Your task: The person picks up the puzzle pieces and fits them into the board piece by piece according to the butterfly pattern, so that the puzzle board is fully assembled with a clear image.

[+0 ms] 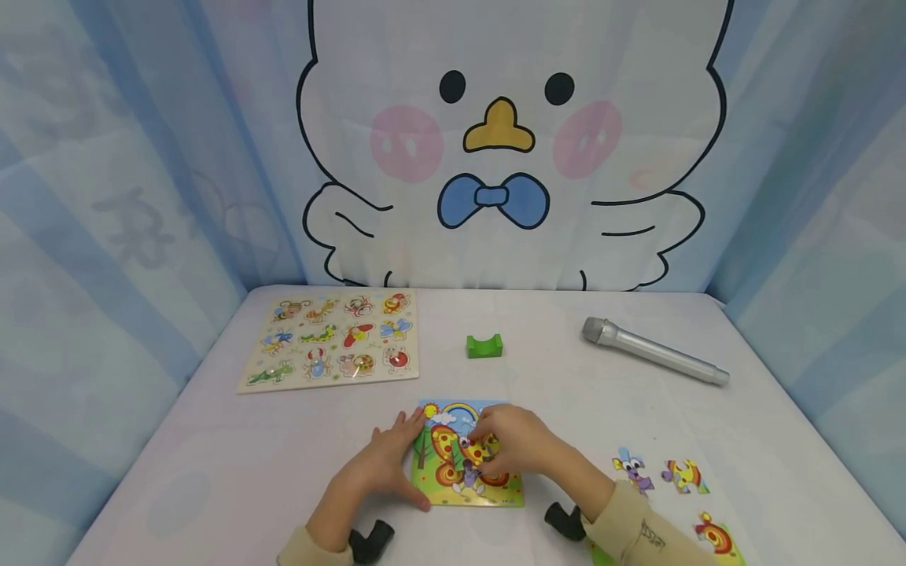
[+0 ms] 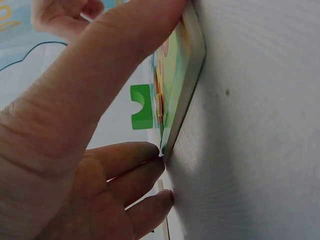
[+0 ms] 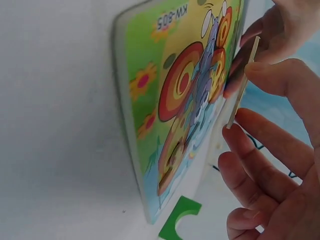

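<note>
A puzzle board [image 1: 444, 495] printed with a butterfly, a rainbow and a sun lies flat on the table. Along its left side rests my left hand [image 1: 385, 460], fingers spread, the thumb at the near corner and fingertips at the edge farther up. Above the board's right half, my right hand [image 1: 524, 444] pinches a thin puzzle piece [image 3: 244, 82] between thumb and fingers. The right wrist view shows that piece edge-on, apart from the board, so its printed face is hidden.
Loose puzzle pieces [image 1: 685, 475] lie at the right, some partly behind the right sleeve. A larger insect puzzle board [image 1: 329, 376] lies back left, a green notched block [image 1: 484, 347] at the middle back, and a silver microphone [image 1: 658, 353] back right.
</note>
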The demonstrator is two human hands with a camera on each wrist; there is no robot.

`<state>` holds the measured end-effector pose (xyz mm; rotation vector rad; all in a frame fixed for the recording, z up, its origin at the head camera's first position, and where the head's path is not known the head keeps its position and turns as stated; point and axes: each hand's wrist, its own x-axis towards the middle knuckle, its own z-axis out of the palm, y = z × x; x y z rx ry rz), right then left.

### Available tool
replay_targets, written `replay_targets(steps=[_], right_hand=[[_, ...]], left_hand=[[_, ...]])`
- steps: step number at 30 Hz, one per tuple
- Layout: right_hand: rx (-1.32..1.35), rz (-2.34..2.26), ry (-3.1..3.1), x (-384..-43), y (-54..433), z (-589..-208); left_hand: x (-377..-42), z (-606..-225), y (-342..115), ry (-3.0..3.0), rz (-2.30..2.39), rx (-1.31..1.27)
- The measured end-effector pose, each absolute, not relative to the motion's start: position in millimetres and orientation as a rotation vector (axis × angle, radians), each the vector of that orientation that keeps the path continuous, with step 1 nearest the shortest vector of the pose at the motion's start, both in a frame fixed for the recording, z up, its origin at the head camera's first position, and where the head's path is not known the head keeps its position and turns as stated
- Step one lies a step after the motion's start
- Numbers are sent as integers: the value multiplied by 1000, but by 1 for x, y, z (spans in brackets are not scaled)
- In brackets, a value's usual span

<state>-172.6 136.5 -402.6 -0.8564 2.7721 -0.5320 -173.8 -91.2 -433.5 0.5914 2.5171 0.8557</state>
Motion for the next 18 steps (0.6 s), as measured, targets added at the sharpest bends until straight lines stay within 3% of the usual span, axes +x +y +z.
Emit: replay_targets(steps=[18], right_hand=[[-773, -452, 2825, -182, 95, -411]], left_hand=[[-175, -433, -92, 2514, 842, 628]])
